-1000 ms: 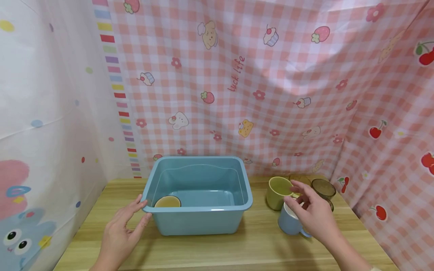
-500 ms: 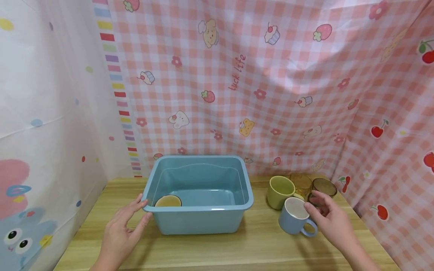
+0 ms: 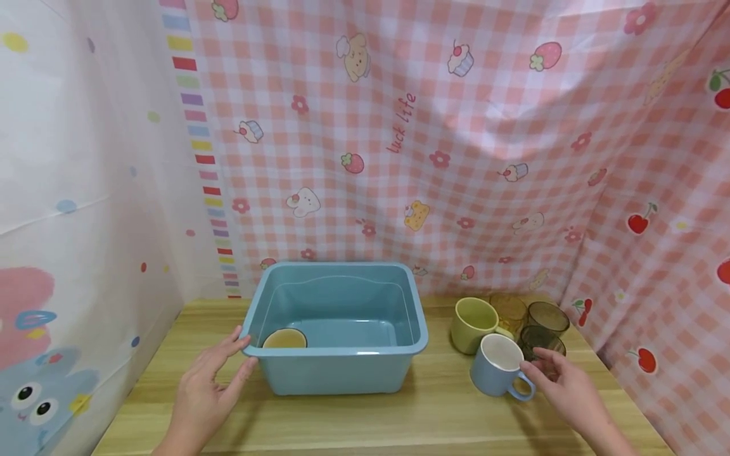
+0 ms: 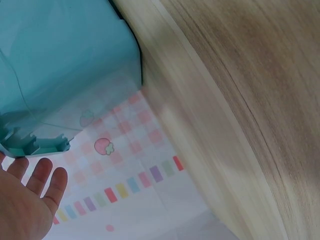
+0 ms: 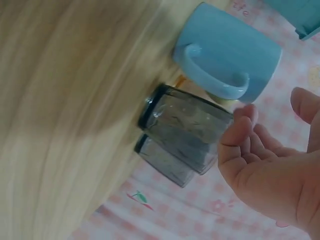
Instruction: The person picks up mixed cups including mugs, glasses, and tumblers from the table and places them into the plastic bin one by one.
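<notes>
My left hand [image 3: 202, 389] rests its fingertips at the left front corner of the light-blue plastic basin [image 3: 342, 373], its thumb held apart from the fingers. In the left wrist view, the loosely extended fingers [image 4: 56, 187] lie at the basin's rim. A cup with a pale-yellow interior [image 3: 284, 339] sits in the basin's near left corner. My right hand [image 3: 570, 389] hovers with relaxed fingers beside the handle of an upright blue mug [image 3: 489, 375] with a white inside. From the right wrist view, its fingers are bent and hold nothing, close to the mug and a smoky glass [image 5: 187, 127].
Behind the blue mug stands a yellow-green mug [image 3: 466, 335]. An amber glass [image 3: 507, 309] and two smoky glasses, the rear one [image 3: 547, 315] near the table's right edge, are grouped beside it. Patterned cloth [image 3: 365, 158] hangs around the wooden table [image 3: 365, 421].
My right hand has moved from above the blue mug toward the right and nearer me, to beside its handle, uncovering the mug and the glasses. My left hand has stayed at the basin.
</notes>
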`<control>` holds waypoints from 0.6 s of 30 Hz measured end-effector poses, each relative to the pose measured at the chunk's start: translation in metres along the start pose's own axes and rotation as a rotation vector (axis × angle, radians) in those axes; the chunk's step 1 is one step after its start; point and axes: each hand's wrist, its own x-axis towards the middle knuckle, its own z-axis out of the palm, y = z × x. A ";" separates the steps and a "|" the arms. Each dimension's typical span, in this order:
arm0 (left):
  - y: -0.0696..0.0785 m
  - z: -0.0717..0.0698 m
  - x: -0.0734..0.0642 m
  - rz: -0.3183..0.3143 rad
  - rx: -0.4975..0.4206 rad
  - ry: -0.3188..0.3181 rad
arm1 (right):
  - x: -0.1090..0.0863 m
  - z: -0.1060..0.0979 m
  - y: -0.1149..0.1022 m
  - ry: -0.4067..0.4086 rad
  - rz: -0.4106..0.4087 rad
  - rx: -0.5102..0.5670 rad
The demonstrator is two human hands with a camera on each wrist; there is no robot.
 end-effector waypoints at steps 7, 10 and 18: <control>0.000 -0.002 0.001 -0.012 0.008 -0.028 | 0.001 0.006 0.009 -0.082 0.014 -0.020; 0.000 -0.001 0.002 0.010 -0.001 -0.008 | 0.000 0.009 0.011 -0.108 0.016 -0.015; -0.001 0.000 0.000 0.024 -0.003 0.015 | 0.003 0.014 0.010 -0.145 0.047 0.020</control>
